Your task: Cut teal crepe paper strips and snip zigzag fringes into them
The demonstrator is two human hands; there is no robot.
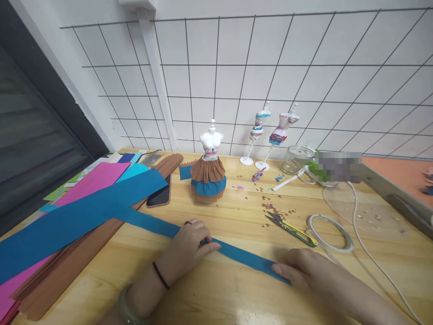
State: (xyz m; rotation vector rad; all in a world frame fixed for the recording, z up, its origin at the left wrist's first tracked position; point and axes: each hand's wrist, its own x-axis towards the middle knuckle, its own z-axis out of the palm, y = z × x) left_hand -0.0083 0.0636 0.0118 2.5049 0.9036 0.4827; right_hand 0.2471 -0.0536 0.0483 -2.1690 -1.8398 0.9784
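Note:
A long strip of blue crepe paper [241, 254] runs slantwise across the wooden table in front of me. My left hand [191, 246] pinches it near the middle, thumb against fingers. At its right end my right hand [304, 268] grips the strip between thumb and fingers. The strip's far left end lies by a wide blue sheet [84, 214]. Beyond my hands stands a small white dress form [211, 143] wearing a tiered skirt [208, 180] of brown and blue crepe paper.
Coloured paper [94, 180] and brown crepe paper [77, 253] are piled at left, with a phone [158, 194] beside them. On the right lie thread snips [292, 229], a tape roll [329, 233] and a white cable [360, 239]. Two bare dress forms [259, 131] and a glass jar [297, 159] stand behind.

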